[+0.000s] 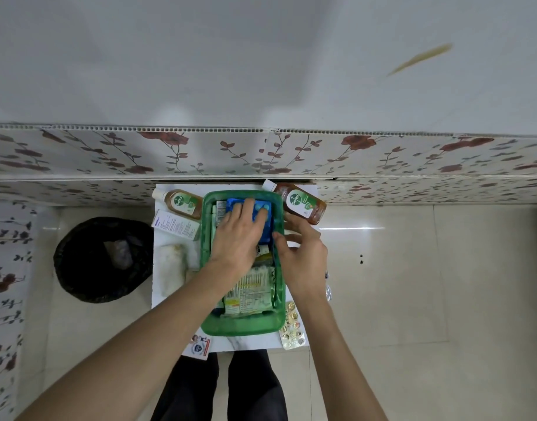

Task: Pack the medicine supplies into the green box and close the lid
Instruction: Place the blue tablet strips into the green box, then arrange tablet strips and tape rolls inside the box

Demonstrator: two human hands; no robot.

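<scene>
The green box (242, 325) stands open on a small white table (252, 343), filled with several packets and strips. My left hand (238, 238) lies flat inside it, fingers pressing on a blue pack (262, 208) at the far end. My right hand (303, 256) rests at the box's right rim, fingers spread, holding nothing that I can see. Two brown Dettol bottles lie outside the box: a small bottle (182, 203) at the far left and a larger bottle (303, 203) at the far right. No lid is visible.
Left of the box lie a white medicine carton (176, 224) and a white cotton roll (171, 267). Blister strips (291, 328) sit at the near right corner, a card (198, 346) at the near left. A black bin (101, 258) stands on the floor to the left.
</scene>
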